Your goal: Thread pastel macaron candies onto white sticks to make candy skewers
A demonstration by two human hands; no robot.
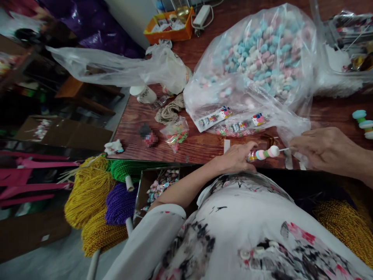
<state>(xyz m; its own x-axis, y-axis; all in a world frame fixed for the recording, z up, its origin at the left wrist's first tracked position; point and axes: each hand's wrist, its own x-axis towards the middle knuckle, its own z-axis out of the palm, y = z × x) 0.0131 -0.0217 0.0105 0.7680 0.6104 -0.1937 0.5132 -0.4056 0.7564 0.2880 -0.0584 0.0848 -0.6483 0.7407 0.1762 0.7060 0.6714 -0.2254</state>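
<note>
orange tray (169, 36) beyond white cup (144, 95); yellow cord (86, 194) beside purple cord (121, 203).

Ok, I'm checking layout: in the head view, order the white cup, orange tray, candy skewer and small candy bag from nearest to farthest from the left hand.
1. Candy skewer: at the left hand.
2. Small candy bag: to its left.
3. White cup: farther left and back.
4. Orange tray: farthest back.
</note>
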